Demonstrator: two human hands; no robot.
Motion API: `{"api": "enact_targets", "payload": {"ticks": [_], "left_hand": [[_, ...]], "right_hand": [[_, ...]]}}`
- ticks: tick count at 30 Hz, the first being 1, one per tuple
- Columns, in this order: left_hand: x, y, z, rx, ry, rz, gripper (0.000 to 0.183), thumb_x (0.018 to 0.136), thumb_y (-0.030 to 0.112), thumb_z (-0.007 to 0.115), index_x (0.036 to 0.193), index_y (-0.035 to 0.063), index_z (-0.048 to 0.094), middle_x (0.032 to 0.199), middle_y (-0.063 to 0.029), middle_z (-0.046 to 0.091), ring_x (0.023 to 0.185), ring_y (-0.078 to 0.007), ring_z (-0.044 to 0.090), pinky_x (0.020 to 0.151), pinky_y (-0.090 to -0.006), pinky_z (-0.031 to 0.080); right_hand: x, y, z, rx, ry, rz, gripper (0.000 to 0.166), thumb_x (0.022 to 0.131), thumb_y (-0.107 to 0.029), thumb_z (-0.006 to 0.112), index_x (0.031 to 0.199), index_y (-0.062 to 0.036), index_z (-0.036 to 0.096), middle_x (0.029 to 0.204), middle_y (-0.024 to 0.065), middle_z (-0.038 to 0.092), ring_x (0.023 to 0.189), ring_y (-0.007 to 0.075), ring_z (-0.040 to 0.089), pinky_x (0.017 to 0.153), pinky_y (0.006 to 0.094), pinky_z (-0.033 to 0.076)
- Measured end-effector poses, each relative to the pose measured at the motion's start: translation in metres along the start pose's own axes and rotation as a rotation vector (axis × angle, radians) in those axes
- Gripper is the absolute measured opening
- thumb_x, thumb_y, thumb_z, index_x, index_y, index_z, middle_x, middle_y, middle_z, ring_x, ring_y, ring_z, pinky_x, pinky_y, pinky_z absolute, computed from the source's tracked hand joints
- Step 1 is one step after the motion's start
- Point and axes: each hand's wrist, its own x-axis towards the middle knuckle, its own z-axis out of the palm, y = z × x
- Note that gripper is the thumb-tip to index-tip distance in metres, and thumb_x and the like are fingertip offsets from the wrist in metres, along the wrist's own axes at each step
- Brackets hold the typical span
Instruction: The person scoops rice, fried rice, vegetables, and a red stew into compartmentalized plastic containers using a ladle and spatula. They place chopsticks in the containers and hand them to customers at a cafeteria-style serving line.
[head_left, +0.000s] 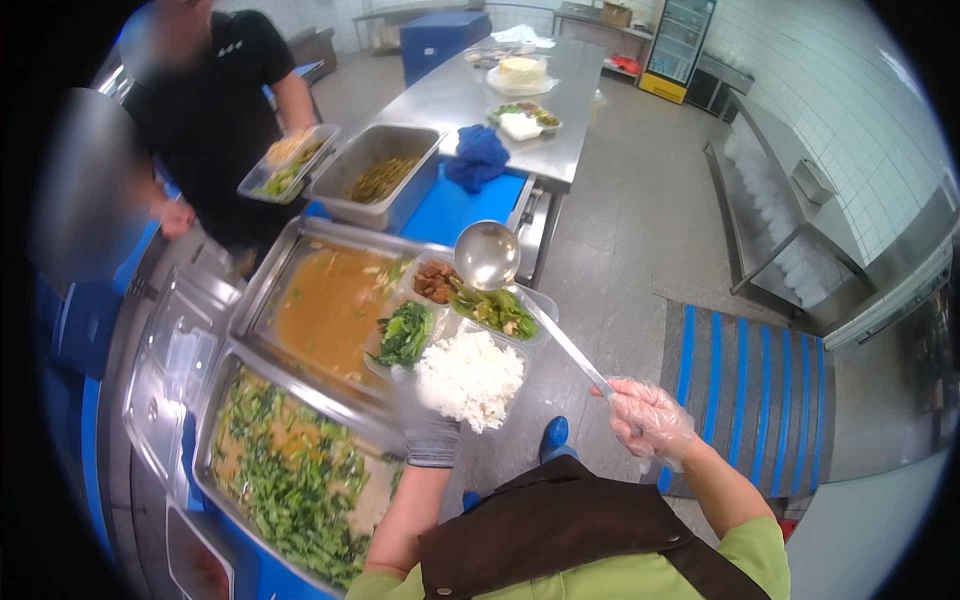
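My left hand (424, 420), in a grey knit glove, holds a clear plastic compartment tray (448, 324) from below at its near edge. White rice (471, 376), chopped dark greens (405, 334), brown meat pieces (433, 281) and green peppers (501, 311) fill its compartments. In a clear plastic glove, my right hand (649, 421) grips the handle of a steel ladle (487, 255). The ladle's bowl is over the tray's far edge and partly covers the meat and peppers. Left of the tray is a steel pan (255, 300) of brown broth, its right side hidden by the tray.
Nearer me stands a steel pan of chopped greens (292, 465). Beyond the broth, a deep steel pan (420, 169) holds cooked vegetables, beside a blue cloth (478, 156). Across the counter, a person (217, 97) holds another filled tray (289, 169). A striped mat (739, 397) lies on the floor at right.
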Motion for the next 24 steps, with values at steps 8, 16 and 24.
{"api": "enact_targets", "payload": {"ticks": [8, 16, 24], "left_hand": [[0.133, -0.116, 0.074, 0.044, -0.180, -0.111, 0.054, 0.096, 0.044, 0.037, 0.125, -0.0006, 0.046, 0.121, -0.0151, 0.055, 0.109, -0.0296, 0.056, 0.096, -0.0440, 0.044], [0.264, -0.195, 0.165, 0.018, -0.085, -0.217, 0.068, 0.092, 0.056, 0.034, 0.133, 0.0022, 0.039, 0.136, -0.0150, 0.044, 0.123, -0.0341, 0.042, 0.107, -0.0472, 0.029], [0.477, -0.238, 0.155, 0.119, -0.209, -0.331, 0.075, 0.086, 0.062, 0.041, 0.133, 0.0034, 0.041, 0.135, -0.0144, 0.045, 0.123, -0.0338, 0.043, 0.105, -0.0481, 0.034]], "right_hand": [[0.049, -0.057, -0.091, 0.070, -0.090, 0.068, 0.034, 0.095, -0.023, 0.049, 0.126, -0.0105, 0.051, 0.065, -0.0046, 0.045, 0.054, 0.0048, 0.041, 0.049, 0.0188, 0.034], [0.142, -0.093, -0.158, 0.220, -0.166, 0.013, 0.036, 0.096, -0.025, 0.048, 0.127, -0.0081, 0.049, 0.063, -0.0017, 0.048, 0.045, 0.0057, 0.041, 0.041, 0.0189, 0.033], [0.254, -0.156, -0.205, 0.148, -0.167, -0.024, 0.037, 0.097, -0.027, 0.045, 0.128, -0.0086, 0.047, 0.063, -0.0040, 0.042, 0.051, 0.0045, 0.038, 0.046, 0.0185, 0.031]]}}
